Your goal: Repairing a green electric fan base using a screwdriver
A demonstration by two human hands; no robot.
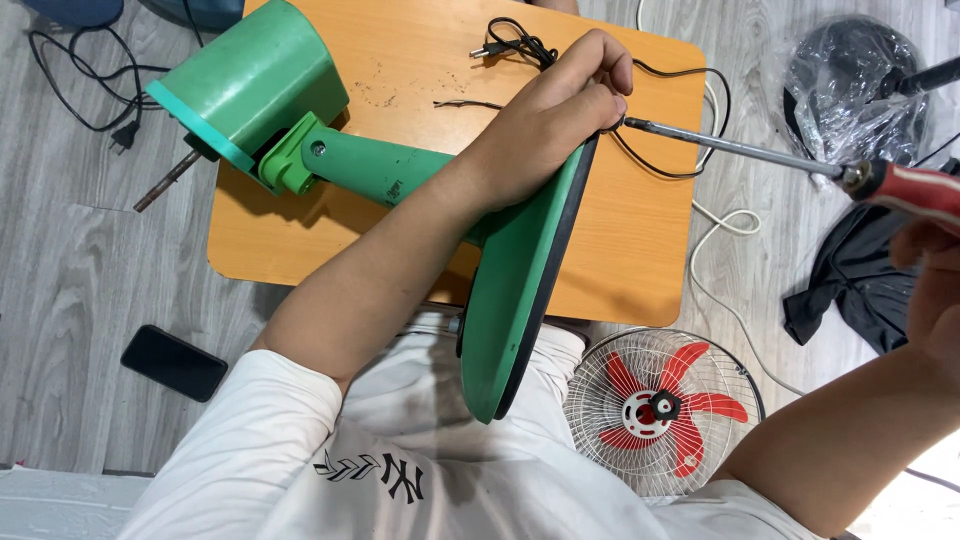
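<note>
Left hand [555, 125], upper centre of frame: fingers curled and clenched over the top rim of the green fan base [520, 290], which stands on edge, its black underside turned to the right. Fingertips pinch close to where the screwdriver [730, 148] tip meets the rim.

Right hand [935, 290], far right edge: wrapped around the red screwdriver handle, partly cut off by the frame. The long steel shaft runs leftward and slightly up to the base rim, just under the left fingertips.

The base joins a green neck and the green motor housing [250, 85] at upper left, bare shaft sticking out past the edge of the orange table [640, 260]. The whole stand lies across that table, centre frame.

Judgement on technique: keep the shaft in line with the screw, press in along the axis before turning, and let the left hand brace the base so it cannot roll. Fingertips sit very near the tip; a slip would catch them.

Around: black cord [520, 45] on the table top centre; red-bladed fan grille [660, 410] on the floor lower right; black phone [173, 362] lower left; dark cloth [850, 280] at right.
</note>
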